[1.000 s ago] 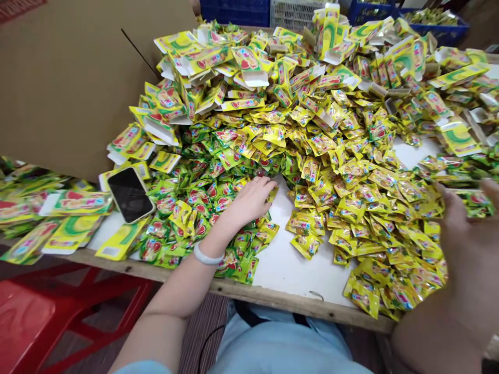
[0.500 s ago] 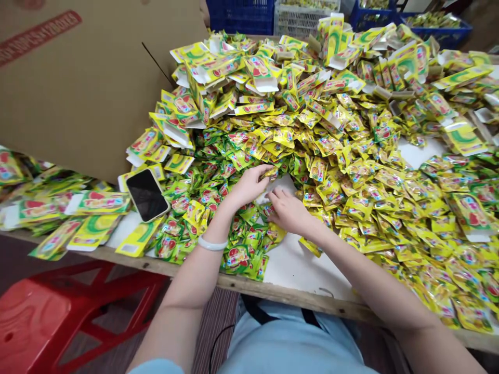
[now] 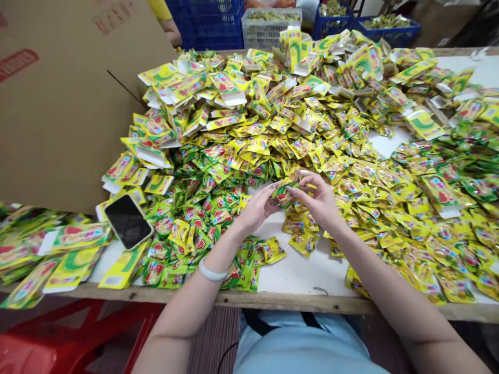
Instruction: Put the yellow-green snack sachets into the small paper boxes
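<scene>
My left hand (image 3: 258,209) is closed on small candy packets (image 3: 284,194), green and yellow with a watermelon picture. From the other side, the fingertips of my right hand (image 3: 320,201) pinch the same little bunch; how many packets are there I cannot tell. Both hands are close together over a bare patch of the white tabletop (image 3: 288,275). Loose green packets (image 3: 163,275) lie to the left of my hands, and a wide spread of yellow packets (image 3: 393,239) lies to the right. A few yellow packets (image 3: 304,241) rest just below my right hand.
Open yellow-green cartons (image 3: 230,85) are heaped along the back. A large cardboard box (image 3: 70,114) blocks the left, with a phone (image 3: 128,221) near it. Blue crates (image 3: 210,26) and a white crate (image 3: 268,34) stand beyond. A person's hand (image 3: 171,34) shows behind the box. A red stool (image 3: 78,343) is below.
My hands have come together, with packets now between both sets of fingers. My right hand has risen from the tabletop packets. The view has swung right, and another person's arm shows behind the box.
</scene>
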`<state>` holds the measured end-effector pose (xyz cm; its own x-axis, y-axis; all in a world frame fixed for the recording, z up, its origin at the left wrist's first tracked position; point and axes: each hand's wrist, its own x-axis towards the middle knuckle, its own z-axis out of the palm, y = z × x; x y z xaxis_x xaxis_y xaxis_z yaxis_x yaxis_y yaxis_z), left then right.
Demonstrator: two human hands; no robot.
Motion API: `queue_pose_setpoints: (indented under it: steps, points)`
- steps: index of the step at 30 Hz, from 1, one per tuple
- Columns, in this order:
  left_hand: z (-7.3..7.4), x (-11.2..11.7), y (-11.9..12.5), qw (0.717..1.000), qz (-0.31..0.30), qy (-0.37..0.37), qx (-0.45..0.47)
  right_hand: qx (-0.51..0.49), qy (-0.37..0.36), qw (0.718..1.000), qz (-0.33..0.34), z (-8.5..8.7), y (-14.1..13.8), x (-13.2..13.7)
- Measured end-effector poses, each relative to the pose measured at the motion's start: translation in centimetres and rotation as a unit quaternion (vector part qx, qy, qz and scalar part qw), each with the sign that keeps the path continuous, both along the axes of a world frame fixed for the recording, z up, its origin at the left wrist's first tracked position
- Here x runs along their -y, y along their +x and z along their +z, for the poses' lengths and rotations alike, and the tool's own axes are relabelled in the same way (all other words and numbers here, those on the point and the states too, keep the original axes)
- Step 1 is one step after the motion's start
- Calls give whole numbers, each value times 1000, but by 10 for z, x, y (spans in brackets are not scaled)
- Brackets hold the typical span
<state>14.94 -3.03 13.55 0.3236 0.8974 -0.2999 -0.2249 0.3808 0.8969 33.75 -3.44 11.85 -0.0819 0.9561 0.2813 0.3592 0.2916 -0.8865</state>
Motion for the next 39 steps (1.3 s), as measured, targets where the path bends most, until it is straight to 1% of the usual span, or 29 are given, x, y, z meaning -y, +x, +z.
queue_pose_setpoints:
  steps: [1,3,5,6,8,10,12,13,14,15,17,19,21,22,23,24,25,26,28,29,30,31,32,33,34,36,37,39]
  points:
    - [1,3,3,1000,5,2,1,-7,-2,1000,-19,-2,-5,-2]
    - [2,7,9,999,9,26,-28,-20,-5,998,-58,1,-13,-5]
    - [2,11,12,994,13,76,-79,-25,-30,998,-51,9,-16,-5]
    - [3,15,13,988,13,111,-105,-42,-50,997,-34,14,-15,-3]
    - [4,24,14,970,-5,189,-153,-87,-88,992,30,24,-7,2]
    - [9,36,13,944,-38,265,-194,-106,-114,977,149,32,4,9]
    - [17,46,11,913,-72,329,-229,-103,-131,948,271,36,15,18]
    - [23,47,11,898,-92,355,-245,-106,-136,935,311,37,20,22]
    - [31,47,11,883,-117,374,-258,-119,-137,927,329,37,24,25]
    - [39,43,12,870,-146,385,-270,-141,-134,926,324,36,28,28]
    - [56,30,18,859,-198,382,-277,-189,-121,933,281,32,34,30]
    - [70,12,28,860,-239,363,-268,-217,-114,943,224,28,41,30]
    - [79,-8,38,852,-273,360,-266,-219,-108,957,157,25,48,28]
    - [81,-20,43,841,-282,371,-274,-215,-101,964,121,24,52,27]
    - [82,-33,46,827,-279,391,-291,-207,-92,970,88,23,57,26]
    - [83,-47,49,809,-259,419,-320,-196,-82,975,61,23,60,25]
    - [83,-64,50,786,-224,450,-359,-184,-74,979,44,22,63,23]
    - [84,-83,51,757,-177,480,-407,-172,-67,982,38,22,66,22]
    - [86,-122,50,680,-97,520,-507,-157,-58,985,40,21,69,20]
    - [87,-140,49,647,-86,524,-547,-150,-54,986,47,19,69,19]
    - [89,-154,47,625,-87,522,-574,-144,-47,987,50,18,69,18]
    - [90,-164,45,615,-88,519,-587,-137,-39,989,49,17,68,18]
    - [90,-167,43,620,-84,519,-582,-129,-28,990,42,15,68,18]
    - [90,-165,41,639,-70,521,-562,-121,-18,992,32,14,67,18]
    - [88,-157,38,667,-47,525,-526,-116,-12,993,26,14,67,19]
    - [82,-126,34,735,8,523,-431,-123,-21,992,33,14,65,22]
    - [77,-105,32,769,31,511,-382,-136,-37,989,54,14,63,23]
    - [65,-60,34,826,79,470,-301,-171,-70,976,112,13,56,27]
